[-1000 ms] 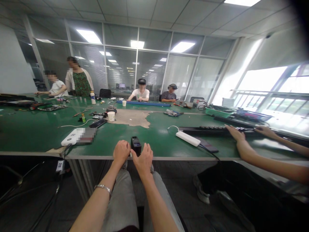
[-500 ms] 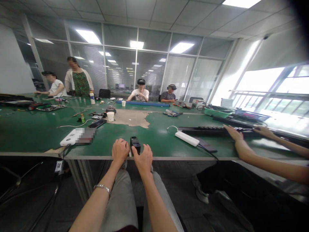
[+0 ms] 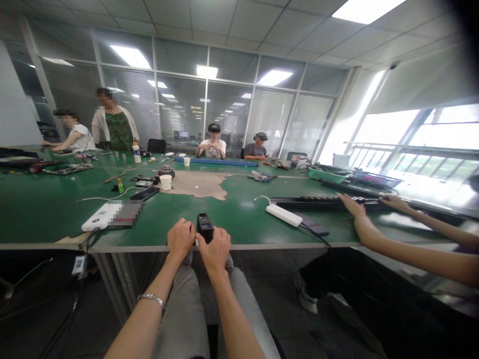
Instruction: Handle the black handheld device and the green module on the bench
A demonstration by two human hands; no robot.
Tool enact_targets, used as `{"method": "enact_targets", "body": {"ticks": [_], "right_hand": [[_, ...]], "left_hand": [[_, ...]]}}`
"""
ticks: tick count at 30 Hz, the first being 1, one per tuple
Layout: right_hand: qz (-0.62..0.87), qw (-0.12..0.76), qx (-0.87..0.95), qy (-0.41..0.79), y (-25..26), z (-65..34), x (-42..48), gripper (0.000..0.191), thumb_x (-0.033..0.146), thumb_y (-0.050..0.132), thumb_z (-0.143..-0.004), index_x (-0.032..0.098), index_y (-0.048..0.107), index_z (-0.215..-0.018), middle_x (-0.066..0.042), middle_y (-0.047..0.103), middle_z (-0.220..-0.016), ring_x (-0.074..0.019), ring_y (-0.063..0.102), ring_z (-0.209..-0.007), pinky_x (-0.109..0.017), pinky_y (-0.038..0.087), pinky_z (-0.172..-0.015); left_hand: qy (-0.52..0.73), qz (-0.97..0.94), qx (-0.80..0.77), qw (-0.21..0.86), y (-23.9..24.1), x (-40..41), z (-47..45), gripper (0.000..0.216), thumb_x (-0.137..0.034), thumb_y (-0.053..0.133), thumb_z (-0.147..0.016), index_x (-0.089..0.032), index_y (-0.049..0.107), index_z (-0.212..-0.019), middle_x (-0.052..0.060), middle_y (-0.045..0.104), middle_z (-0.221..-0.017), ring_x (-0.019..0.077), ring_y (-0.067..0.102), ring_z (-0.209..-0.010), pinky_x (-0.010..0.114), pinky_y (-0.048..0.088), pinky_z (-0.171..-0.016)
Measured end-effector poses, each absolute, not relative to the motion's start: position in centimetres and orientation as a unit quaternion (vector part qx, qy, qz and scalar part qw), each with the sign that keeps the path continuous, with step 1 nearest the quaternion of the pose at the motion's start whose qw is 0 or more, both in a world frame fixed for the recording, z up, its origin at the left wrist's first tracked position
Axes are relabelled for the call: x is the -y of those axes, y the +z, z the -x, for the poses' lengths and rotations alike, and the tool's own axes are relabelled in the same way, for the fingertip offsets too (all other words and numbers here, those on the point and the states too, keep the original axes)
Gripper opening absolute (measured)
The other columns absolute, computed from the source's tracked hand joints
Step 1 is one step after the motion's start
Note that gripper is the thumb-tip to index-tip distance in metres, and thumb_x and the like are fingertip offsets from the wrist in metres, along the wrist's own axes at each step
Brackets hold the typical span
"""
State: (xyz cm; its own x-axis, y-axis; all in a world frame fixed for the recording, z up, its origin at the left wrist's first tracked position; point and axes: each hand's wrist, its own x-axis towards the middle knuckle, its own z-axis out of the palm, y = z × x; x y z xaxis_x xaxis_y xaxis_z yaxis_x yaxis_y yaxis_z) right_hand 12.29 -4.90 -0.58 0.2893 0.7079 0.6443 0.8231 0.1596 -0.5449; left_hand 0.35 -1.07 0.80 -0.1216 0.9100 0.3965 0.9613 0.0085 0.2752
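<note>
A small black box-shaped device [image 3: 204, 225] stands at the table's front edge, directly before me. My right hand [image 3: 216, 249] grips its near end, thumb at the left and fingers round the right side. My left hand [image 3: 181, 238] is closed beside the device, fingers curled inward and knuckles up. A tiny pale piece shows between the two hands, too small to name. What the left fingers hold, if anything, is hidden.
The green table [image 3: 149, 234] has a white power bank [image 3: 102, 216] and dark phone [image 3: 144, 193] at left, with a paper cup [image 3: 165, 182] beyond. At right lies a white power strip-like bar [image 3: 283, 215], near another person's hands [image 3: 354, 207] on a long black rail.
My right fingers have closed in round the black device, which now looks more upright. The view has shifted slightly to the right. A person across the table has brought both hands together.
</note>
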Motion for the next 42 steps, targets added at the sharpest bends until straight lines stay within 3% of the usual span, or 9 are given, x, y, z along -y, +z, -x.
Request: {"method": "enact_targets", "body": {"ticks": [13,27,42], "right_hand": [[0.662,0.469,0.583,-0.045,0.3,-11.8,5.3,0.037,0.046,0.064,-0.081,0.018,0.062,-0.105,-0.01,0.063,-0.098,-0.0267,0.054,-0.095,-0.035,0.035,-0.08],[0.598,0.565,0.566,-0.052,4.8,-14.2,5.1,0.043,0.051,0.055,-0.087,0.014,0.062,-0.109,-0.011,0.062,-0.097,-0.0246,0.054,-0.094,-0.034,0.039,-0.084],[0.657,0.516,0.545,-0.065,0.0,-19.8,4.5,0.043,0.049,0.06,-0.083,0.014,0.065,-0.108,-0.012,0.063,-0.097,-0.0248,0.054,-0.09,-0.033,0.039,-0.08]], "left_hand": [[-0.236,0.66,0.711,0.056,1.3,1.5,-0.4,0.042,-0.042,0.033,-0.095,-0.022,0.069,-0.085,0.006,0.059,-0.096,0.0151,0.056,-0.079,0.025,0.032,-0.062],[-0.239,0.651,0.718,0.061,1.5,1.8,-0.8,0.042,-0.041,0.035,-0.095,-0.022,0.071,-0.088,0.006,0.061,-0.096,0.0152,0.057,-0.082,0.024,0.036,-0.066],[-0.238,0.657,0.712,0.067,1.2,1.5,-0.8,0.043,-0.04,0.032,-0.096,-0.021,0.07,-0.088,0.007,0.059,-0.097,0.0154,0.056,-0.082,0.024,0.035,-0.065]]}}
